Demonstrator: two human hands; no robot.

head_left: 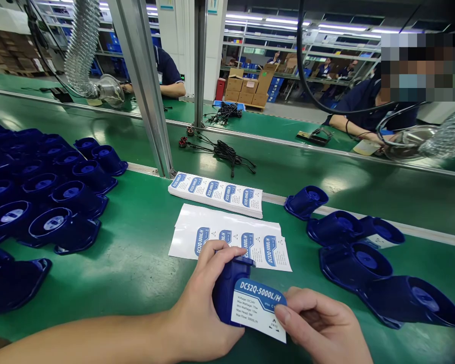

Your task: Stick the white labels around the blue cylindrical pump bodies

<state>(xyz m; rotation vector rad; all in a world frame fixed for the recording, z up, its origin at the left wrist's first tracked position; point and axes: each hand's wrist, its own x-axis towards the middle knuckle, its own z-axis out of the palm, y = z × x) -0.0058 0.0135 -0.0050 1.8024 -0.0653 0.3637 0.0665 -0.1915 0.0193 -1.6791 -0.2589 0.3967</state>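
Note:
My left hand [205, 303] is wrapped round a dark blue plastic pump housing [225, 290], held above the front of the green bench. Between the thumb and forefinger of my right hand [318, 323] is the right end of a blue-and-white label [258, 309] printed DC52Q-5000L/H. Its left edge lies against the housing, while the right part stands away from it. Just behind my hands lies a label sheet [220, 237] with several labels on it. Farther back sits a stack of label sheets [216, 194].
Many blue housings [70, 197] stand in rows at left. Several more housings [364, 260] are at right, one bearing a label. A metal post [142, 86] rises behind the bench. Black cables [225, 151] lie beyond the ledge. Co-workers [364, 111] sit across.

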